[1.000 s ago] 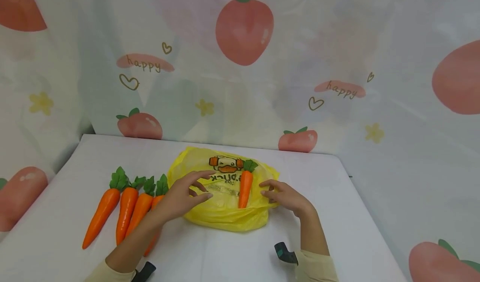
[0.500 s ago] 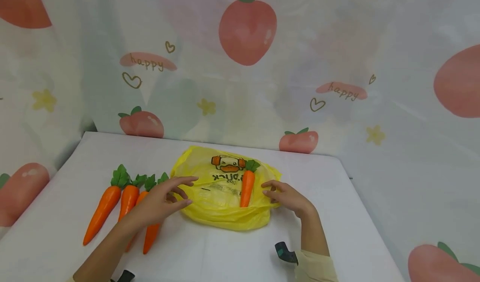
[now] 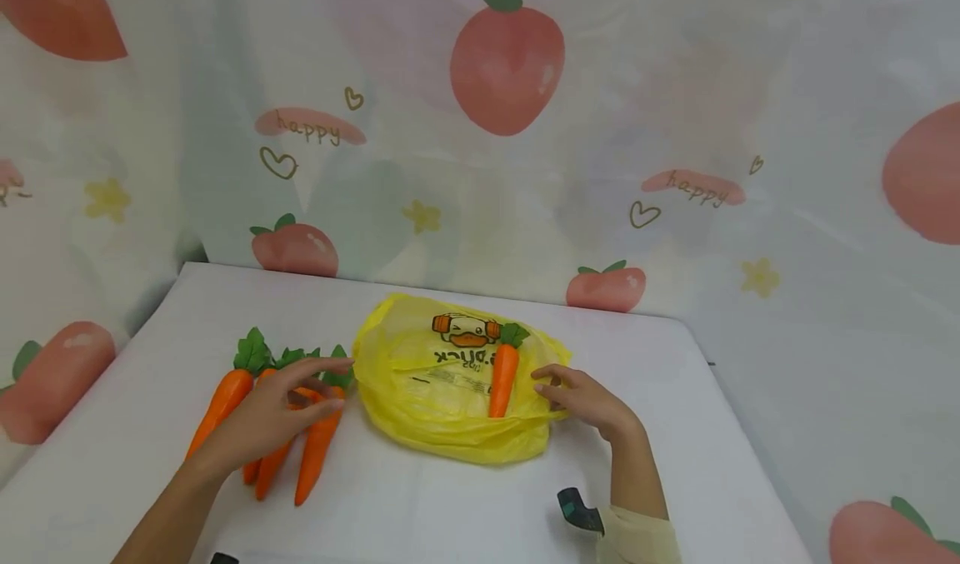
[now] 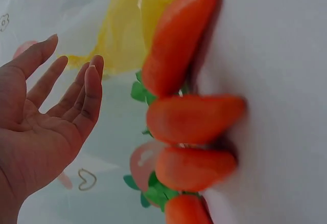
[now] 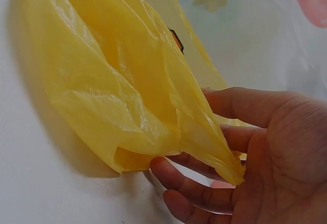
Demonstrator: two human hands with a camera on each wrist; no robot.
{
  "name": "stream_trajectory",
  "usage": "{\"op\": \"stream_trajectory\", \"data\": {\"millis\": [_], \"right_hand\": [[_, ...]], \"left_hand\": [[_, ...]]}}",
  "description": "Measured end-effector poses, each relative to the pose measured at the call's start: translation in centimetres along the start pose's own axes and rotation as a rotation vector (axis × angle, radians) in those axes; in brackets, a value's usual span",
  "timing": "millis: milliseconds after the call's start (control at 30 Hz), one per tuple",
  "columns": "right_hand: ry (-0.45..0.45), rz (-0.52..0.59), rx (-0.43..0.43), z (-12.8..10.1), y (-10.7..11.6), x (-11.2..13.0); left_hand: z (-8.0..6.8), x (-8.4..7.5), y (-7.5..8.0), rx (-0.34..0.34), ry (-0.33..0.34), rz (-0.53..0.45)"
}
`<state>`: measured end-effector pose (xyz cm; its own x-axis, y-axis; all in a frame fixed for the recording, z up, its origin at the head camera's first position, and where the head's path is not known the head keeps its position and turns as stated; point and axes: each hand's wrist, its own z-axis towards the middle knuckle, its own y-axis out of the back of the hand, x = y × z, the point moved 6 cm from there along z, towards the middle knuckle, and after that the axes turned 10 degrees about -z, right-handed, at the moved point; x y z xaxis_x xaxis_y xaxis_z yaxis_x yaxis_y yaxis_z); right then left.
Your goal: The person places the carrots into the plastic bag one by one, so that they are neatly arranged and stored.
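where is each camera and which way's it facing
Head: worn on the head, looks forward and down at the table; both forearms, left hand and right hand show.
Left wrist: looks past the open palm at the carrots.
Right wrist: looks at fingers holding the yellow bag.
All three views share the bag.

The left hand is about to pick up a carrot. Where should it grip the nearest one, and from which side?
Judging by its pose, grip the nearest carrot round its thick upper body, just below the leaves, coming from above. It lies flat, outermost in the row, and the left hand hovers open over it.
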<state>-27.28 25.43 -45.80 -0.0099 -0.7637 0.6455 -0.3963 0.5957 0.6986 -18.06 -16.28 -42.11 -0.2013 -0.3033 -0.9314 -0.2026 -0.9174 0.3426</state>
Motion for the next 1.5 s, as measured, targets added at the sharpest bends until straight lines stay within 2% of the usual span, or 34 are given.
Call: {"op": "stream_trajectory", "data": {"millis": [100, 267, 500, 633, 767, 1067, 1500], "right_hand": [[-0.003, -0.002, -0.001, -0.2, 0.1, -0.1], [0.006, 0.0, 0.006, 0.0, 0.1, -0.1], [0.0, 0.007, 0.011, 0.2, -0.1, 0.0], [0.006, 0.015, 0.017, 0.2, -0.4, 0.0], [0.008, 0.015, 0.021, 0.1, -0.6, 0.0], [0.0, 0.006, -0.004, 0.2, -0.5, -0.2], [0.014, 0.006, -0.061, 0.6, 0.0, -0.4]], "left_hand": [[-0.5, 0.9, 0.9, -0.015, 0.019, -0.011], [-1.8, 2.0, 2.7, -0.061, 0.117, -0.008], [-3.3, 2.9, 5.6, -0.142, 0.123, 0.098], [-3.8, 4.2, 7.1, -0.177, 0.191, 0.12], [-3.9, 5.4, 8.3, -0.183, 0.225, 0.123], [-4.3, 7.5, 10.0, -0.184, 0.325, 0.118], [-4.3, 8.2, 11.3, -0.156, 0.397, 0.119]]}}
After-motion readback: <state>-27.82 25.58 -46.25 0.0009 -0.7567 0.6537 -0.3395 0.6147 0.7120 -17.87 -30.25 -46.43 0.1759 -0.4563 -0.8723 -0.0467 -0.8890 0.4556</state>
